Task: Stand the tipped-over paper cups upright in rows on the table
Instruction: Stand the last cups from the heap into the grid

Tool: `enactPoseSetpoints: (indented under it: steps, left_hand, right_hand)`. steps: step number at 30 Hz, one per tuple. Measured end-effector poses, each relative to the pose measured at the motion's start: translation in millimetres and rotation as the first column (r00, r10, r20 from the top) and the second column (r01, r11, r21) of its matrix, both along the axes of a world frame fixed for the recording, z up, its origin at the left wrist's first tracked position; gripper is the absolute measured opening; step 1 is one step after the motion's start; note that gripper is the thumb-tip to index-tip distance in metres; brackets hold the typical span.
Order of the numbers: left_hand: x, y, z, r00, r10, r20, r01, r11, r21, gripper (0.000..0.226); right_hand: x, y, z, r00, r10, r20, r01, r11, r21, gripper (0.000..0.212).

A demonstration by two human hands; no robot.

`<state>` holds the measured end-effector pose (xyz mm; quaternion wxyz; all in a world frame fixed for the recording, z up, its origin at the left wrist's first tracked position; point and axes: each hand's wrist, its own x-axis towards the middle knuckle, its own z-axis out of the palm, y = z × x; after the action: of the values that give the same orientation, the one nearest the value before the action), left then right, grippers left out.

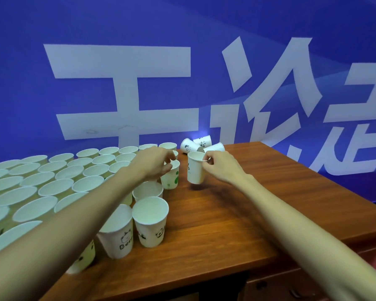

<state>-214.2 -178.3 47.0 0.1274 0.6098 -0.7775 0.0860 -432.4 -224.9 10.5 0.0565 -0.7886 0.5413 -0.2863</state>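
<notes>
A: What do the hands hold?
B: The right hand [220, 165] pinches the thin rim of a white paper cup [195, 170], upright, just above the glossy wooden table [237, 213]. The left hand [155, 162] curls its fingers on the rim of a cup with green print [170, 177].
A: And the others?
B: Many smooth conical cups stand in rows [52, 181] at left; three tipped cups [201, 144] lie near the blue banner [30, 83]

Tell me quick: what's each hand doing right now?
Left hand: gripping the rim of the green-print cup.
Right hand: pinching the rim of an upright paper cup.
</notes>
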Motion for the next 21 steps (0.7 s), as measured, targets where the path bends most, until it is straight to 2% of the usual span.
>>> enactPoseSetpoints:
  steps: [4, 10, 21]
  left_hand:
    - [13, 6, -4, 0.991, 0.127, 0.046, -0.131, 0.984, 0.122, 0.052]
    - [24, 18, -7, 0.988, 0.141, 0.063, -0.151, 0.971, 0.188, 0.042]
    - [35, 21, -16, 0.991, 0.130, 0.028, -0.133, 0.977, 0.164, 0.037]
  right_hand:
    - [11, 12, -6, 0.995, 0.077, -0.063, -0.075, 0.997, 0.033, 0.011]
    - [21, 22, -16, 0.984, 0.140, -0.114, -0.135, 0.990, 0.045, 0.016]
    - [40, 32, -20, 0.971, 0.232, -0.052, -0.227, 0.970, 0.089, 0.007]
